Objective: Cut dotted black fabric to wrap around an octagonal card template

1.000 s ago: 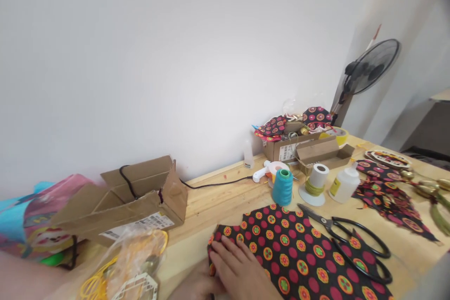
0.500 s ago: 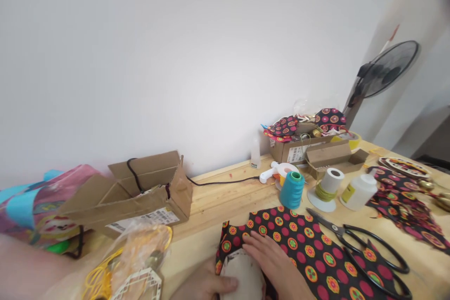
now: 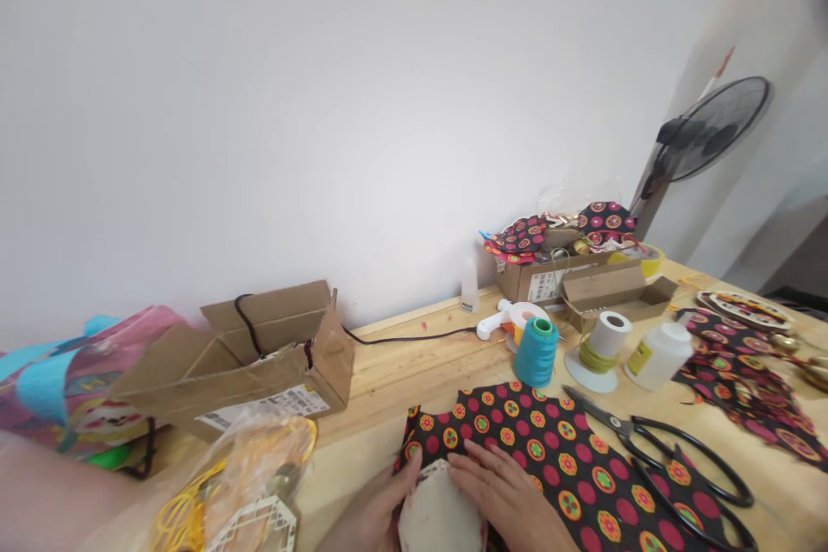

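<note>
A pale, flat, many-sided panel (image 3: 440,511) with a rough edge lies low in the middle, over black fabric (image 3: 540,448) patterned with red dots and flowers. My left hand (image 3: 381,504) grips the panel's left side, thumb along the upper left edge; its other fingers are mostly hidden. My right hand (image 3: 508,496) lies flat across the panel's right edge and the fabric, fingers stretched and close together. To the right, large black-handled scissors (image 3: 624,427) rest partly on the fabric, blades slightly apart. The panel's lower end is cut off by the frame.
An opened cardboard box (image 3: 259,388) and a plastic bag of yellow cord (image 3: 246,483) stand left. Behind the fabric are a blue thread cone (image 3: 536,352), a white spool (image 3: 601,354), a white bottle (image 3: 660,354) and a corded glue gun (image 3: 495,323). Fabric scraps (image 3: 743,371) lie right.
My left thumb has moved from the panel's face up to its upper left edge. My right hand's fingers have shifted slightly down and right, over the panel's edge.
</note>
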### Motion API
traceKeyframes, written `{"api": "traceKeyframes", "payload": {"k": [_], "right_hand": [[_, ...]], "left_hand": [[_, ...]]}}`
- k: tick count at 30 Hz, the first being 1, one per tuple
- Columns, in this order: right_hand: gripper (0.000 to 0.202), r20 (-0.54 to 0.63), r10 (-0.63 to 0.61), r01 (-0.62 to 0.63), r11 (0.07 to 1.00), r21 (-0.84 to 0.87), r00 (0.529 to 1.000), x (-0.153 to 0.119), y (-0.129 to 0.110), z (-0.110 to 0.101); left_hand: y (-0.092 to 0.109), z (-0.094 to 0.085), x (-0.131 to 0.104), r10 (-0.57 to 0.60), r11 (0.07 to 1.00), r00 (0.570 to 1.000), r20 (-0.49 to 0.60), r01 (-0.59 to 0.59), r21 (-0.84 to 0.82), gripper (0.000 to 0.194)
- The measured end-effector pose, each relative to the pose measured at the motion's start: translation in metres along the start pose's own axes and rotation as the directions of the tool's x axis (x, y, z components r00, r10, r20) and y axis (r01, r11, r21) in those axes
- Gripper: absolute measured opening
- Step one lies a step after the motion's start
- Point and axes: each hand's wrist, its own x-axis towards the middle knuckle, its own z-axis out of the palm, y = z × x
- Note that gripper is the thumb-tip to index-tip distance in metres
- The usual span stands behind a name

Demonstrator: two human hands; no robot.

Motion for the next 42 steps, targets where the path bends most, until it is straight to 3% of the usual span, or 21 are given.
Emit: {"api": "traceKeyframes", "payload": {"k": [3,6,8,10,13,15,22,26,29,35,38,42], "right_hand": [[0.045,-0.047,0.104,-0.093,0.977,0.191,0.993,-0.004,0.008,0.016],[0.035,-0.046,0.195,-0.164,0.913,0.373,0.980,-0.006,0.012,0.020],[0.040,-0.069,0.197,-0.150,0.893,0.425,0.978,-0.005,0.009,0.009],[0.061,-0.106,0.242,-0.165,0.866,0.473,0.965,-0.002,0.001,-0.009],[0.066,-0.101,0.467,-0.365,0.792,0.489,0.878,0.009,-0.016,-0.035],[0.066,-0.090,0.525,-0.441,0.786,0.433,0.846,0.019,-0.024,-0.042],[0.070,-0.067,0.383,-0.354,0.897,0.265,0.921,0.033,-0.021,-0.018],[0.071,-0.041,0.380,-0.360,0.901,0.242,0.924,0.030,-0.019,-0.014],[0.071,0.010,0.377,-0.369,0.902,0.222,0.926,0.032,-0.018,-0.015],[0.069,0.034,0.318,-0.320,0.938,0.131,0.947,0.033,-0.015,-0.013],[0.068,0.025,0.276,-0.277,0.957,0.080,0.961,0.033,-0.016,-0.011],[0.071,0.025,0.243,-0.244,0.969,0.045,0.970,0.032,-0.016,-0.010]], "left_hand": [[0.002,0.002,0.000,-0.056,0.996,0.998,0.003,0.056,-0.068,0.039],[0.004,0.002,0.000,-0.031,0.995,0.999,0.030,0.033,-0.094,0.041],[0.005,0.001,0.000,0.028,0.994,0.999,0.038,-0.024,-0.110,0.039],[0.006,-0.001,0.000,0.071,0.989,0.996,0.055,-0.063,-0.132,0.038],[0.005,-0.003,0.001,0.094,0.983,0.992,0.085,-0.079,-0.166,0.036],[0.005,-0.003,0.002,0.111,0.981,0.990,0.083,-0.096,-0.168,0.036],[0.007,0.001,0.000,0.210,0.970,0.977,-0.025,-0.212,-0.121,0.031],[0.008,0.004,0.000,0.178,0.976,0.984,0.026,-0.173,-0.134,0.027],[0.008,0.006,0.000,0.167,0.977,0.986,-0.002,-0.165,-0.138,0.026],[0.005,0.007,-0.002,0.262,0.964,0.964,-0.038,-0.263,-0.030,0.022],[0.002,0.005,-0.003,0.328,0.944,0.944,-0.031,-0.328,0.031,0.036],[0.003,0.003,-0.001,0.327,0.943,0.943,-0.057,-0.322,0.083,0.041]]}}
